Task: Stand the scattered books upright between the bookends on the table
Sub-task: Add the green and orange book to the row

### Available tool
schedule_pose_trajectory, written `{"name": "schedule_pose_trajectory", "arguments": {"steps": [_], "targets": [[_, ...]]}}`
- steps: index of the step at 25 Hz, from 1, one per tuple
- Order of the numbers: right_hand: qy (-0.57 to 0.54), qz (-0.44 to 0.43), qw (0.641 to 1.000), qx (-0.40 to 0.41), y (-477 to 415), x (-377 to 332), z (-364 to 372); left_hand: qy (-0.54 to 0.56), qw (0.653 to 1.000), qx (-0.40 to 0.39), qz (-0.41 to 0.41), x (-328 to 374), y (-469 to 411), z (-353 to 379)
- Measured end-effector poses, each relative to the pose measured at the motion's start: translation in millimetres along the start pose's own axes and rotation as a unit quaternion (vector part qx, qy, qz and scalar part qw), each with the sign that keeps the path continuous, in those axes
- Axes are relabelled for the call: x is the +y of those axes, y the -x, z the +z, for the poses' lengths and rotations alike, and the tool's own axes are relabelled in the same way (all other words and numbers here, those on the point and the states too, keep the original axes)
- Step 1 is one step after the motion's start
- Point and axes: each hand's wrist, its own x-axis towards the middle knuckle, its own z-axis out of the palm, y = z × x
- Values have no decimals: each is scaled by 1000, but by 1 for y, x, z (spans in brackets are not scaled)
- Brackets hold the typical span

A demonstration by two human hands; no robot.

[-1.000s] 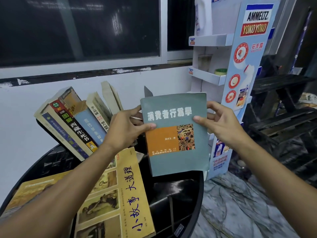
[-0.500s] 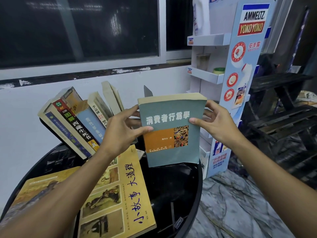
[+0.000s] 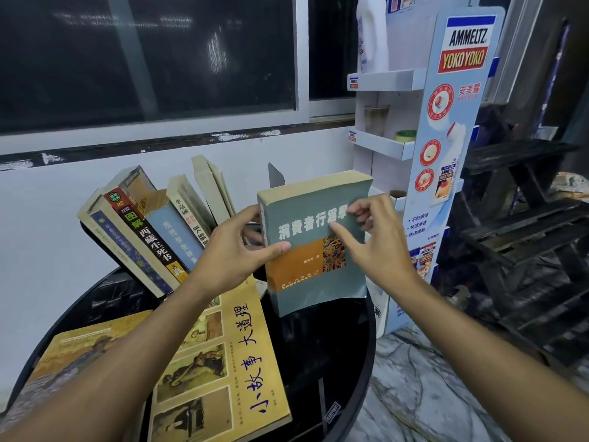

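A grey-green book with an orange band stands upright on the round black table, its lower edge on the tabletop. My left hand grips its spine side, thumb on the cover. My right hand holds its right side, thumb on the cover and fingers curled over the edge. To the left, several books lean leftward in a row. A dark bookend pokes up behind the grey-green book. A yellow book and an ochre book lie flat on the table.
A white and blue cardboard display stand rises just right of the table. Dark wooden steps stand further right. A white wall and a dark window run behind the books. Marble floor shows below the table's right rim.
The grey-green book has come down and tilted upright until its lower edge meets the table. My right hand has shifted from the book's edge onto its cover.
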Motion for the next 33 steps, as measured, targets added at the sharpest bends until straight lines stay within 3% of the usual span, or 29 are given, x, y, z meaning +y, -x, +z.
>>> {"name": "schedule_pose_trajectory", "arguments": {"steps": [6,9,17,21,24,30,33], "targets": [[-40,78,988,-124,9,-44,12,86,986,-138,-17,-1,5,-1],[-61,94,983,-145,5,-56,16,100,981,-167,-5,-2,14,5],[-154,72,956,-239,-11,-48,-16,59,994,-84,22,-1,30,36],[-138,79,950,-268,-16,-43,-32,29,999,-9,24,2,37,62],[-65,77,965,-243,-13,-50,-35,7,999,24,28,3,40,72],[117,76,987,-74,-7,-80,-20,-49,998,40,27,6,39,74],[134,77,987,-40,-4,-86,-17,-54,998,17,31,6,40,68]]}}
